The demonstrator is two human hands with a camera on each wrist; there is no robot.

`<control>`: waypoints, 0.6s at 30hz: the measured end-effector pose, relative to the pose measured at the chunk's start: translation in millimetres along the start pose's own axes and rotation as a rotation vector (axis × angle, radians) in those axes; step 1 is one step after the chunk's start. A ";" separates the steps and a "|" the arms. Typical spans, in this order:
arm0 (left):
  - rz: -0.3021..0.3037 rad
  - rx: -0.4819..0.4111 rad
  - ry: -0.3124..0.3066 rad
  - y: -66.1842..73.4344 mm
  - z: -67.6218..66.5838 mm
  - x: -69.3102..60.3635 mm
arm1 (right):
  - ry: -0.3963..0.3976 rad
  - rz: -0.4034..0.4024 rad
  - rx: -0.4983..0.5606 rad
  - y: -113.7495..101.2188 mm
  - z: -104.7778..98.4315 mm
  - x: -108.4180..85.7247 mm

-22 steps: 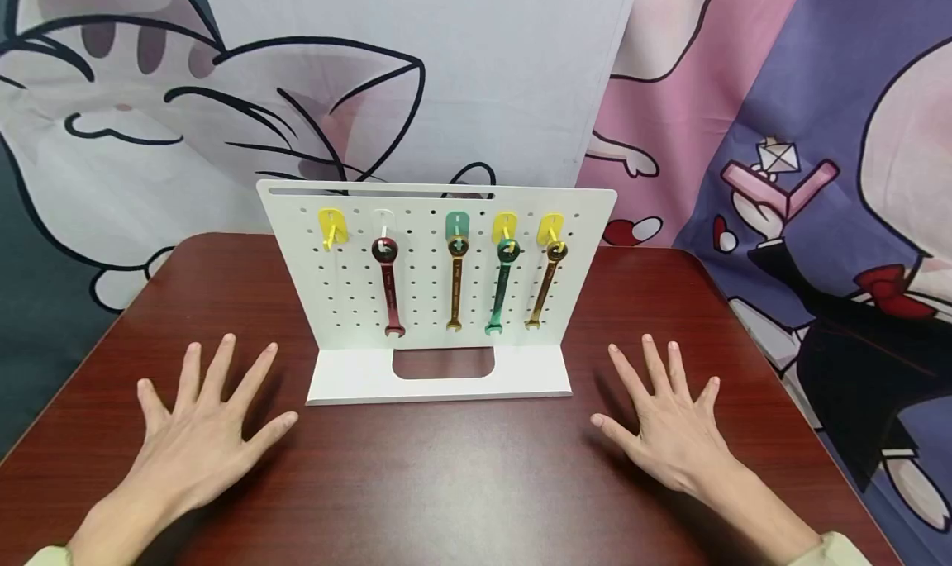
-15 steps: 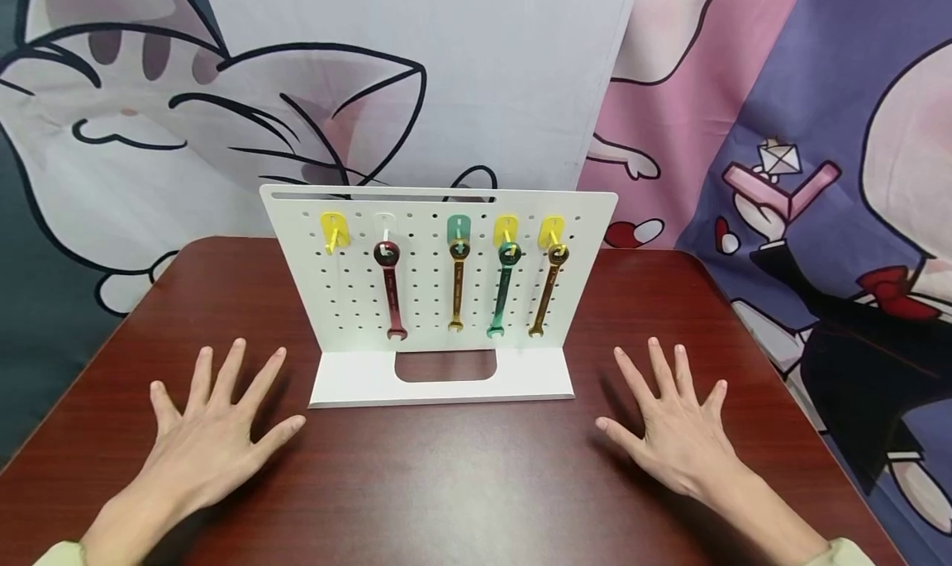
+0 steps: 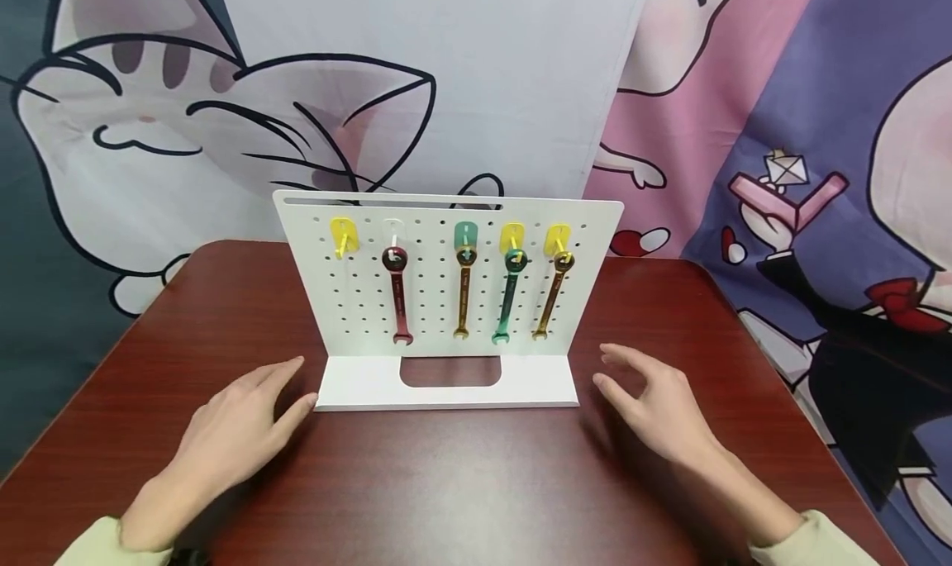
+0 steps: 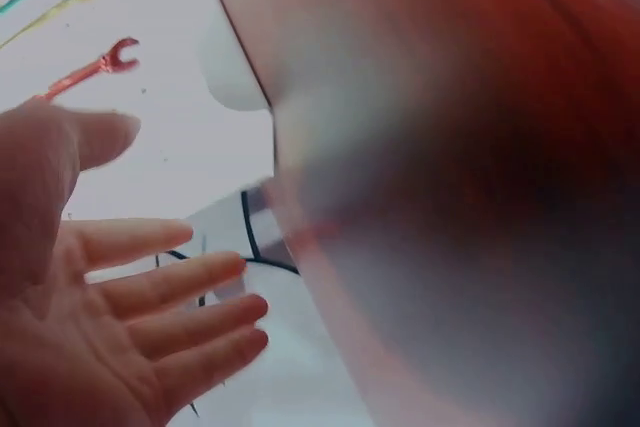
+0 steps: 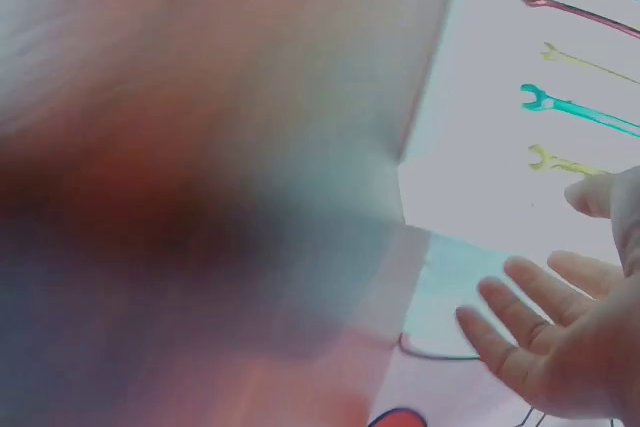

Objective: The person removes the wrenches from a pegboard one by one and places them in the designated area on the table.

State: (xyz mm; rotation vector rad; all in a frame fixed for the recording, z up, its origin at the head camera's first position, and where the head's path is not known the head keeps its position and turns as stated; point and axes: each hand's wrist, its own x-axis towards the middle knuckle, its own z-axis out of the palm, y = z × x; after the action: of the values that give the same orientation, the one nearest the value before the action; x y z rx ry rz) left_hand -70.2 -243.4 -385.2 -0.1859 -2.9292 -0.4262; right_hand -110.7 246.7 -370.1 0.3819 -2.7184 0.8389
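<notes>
A white pegboard stand [image 3: 357, 302] stands on the table, with several wrenches hanging from its hooks. From left to right hang a red wrench [image 3: 398, 297], a gold wrench [image 3: 464, 293], a green wrench [image 3: 508, 297] and another gold wrench [image 3: 553, 297]. My left hand [image 3: 234, 430] hovers by the stand's left front corner, holding nothing, fingers extended in the left wrist view. On the other side my right hand [image 3: 658, 405] is raised off the table near the base's right edge, also holding nothing. Its fingers are loosely extended in the right wrist view.
At the board's upper left a yellow hook [image 3: 345, 235] carries no wrench. The brown wooden table [image 3: 446, 483] extends around the stand. Behind it hangs a cartoon-printed cloth [image 3: 521, 78]. The base has a rounded cut-out.
Both hands were flat with spread fingers; now they are lifted, turned inward, with fingers closer together. The left hand moved right toward the stand. The head view shifted slightly. The wrenches stay hanging.
</notes>
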 end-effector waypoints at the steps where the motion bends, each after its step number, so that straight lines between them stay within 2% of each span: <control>1: -0.003 -0.026 0.034 4.1 -0.6 2.3 | 0.004 0.007 0.056 -3.4 1.1 5.3; 5: -0.027 -0.134 0.138 13.1 -2.1 14.0 | -0.022 0.065 0.291 -18.0 7.2 28.1; 8: -0.072 -0.217 0.151 12.7 -1.8 21.2 | -0.055 0.100 0.434 -27.7 12.5 44.3; 12: -0.109 -0.280 0.135 8.7 2.6 27.9 | -0.074 0.101 0.497 -36.8 19.4 59.2; 18: -0.136 -0.295 0.120 2.0 12.8 35.9 | -0.055 0.076 0.567 -47.3 29.3 73.3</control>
State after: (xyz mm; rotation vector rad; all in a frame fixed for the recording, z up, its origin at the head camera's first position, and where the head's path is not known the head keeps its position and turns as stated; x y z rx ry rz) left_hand -107.0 -234.2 -389.9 0.0024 -2.7579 -0.8592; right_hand -168.6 179.6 -345.3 0.4150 -2.5109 1.6425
